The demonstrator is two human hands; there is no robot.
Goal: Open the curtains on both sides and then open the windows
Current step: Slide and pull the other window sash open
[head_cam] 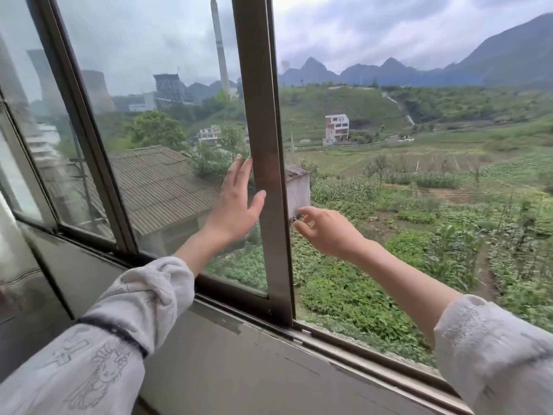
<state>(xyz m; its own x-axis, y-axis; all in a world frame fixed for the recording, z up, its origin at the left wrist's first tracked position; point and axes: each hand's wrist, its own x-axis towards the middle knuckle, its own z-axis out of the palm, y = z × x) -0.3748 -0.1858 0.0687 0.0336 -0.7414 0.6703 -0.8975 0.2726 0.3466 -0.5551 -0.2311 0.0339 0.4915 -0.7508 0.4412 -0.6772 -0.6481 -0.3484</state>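
Observation:
A sliding window sash with a grey metal frame (264,139) stands in the middle of the view, its glass pane (167,121) to the left. To the right of the frame the opening shows open air and fields. My left hand (236,202) lies flat on the glass beside the frame's left edge, fingers spread and thumb touching the frame. My right hand (326,232) hovers just right of the frame in the open gap, fingers loosely curled, holding nothing. No curtains are in view.
A second sash frame (86,130) runs diagonally at the left. The metal window track (344,339) and grey sill (239,369) cross below my arms. A pale strip (6,223) sits at the far left edge.

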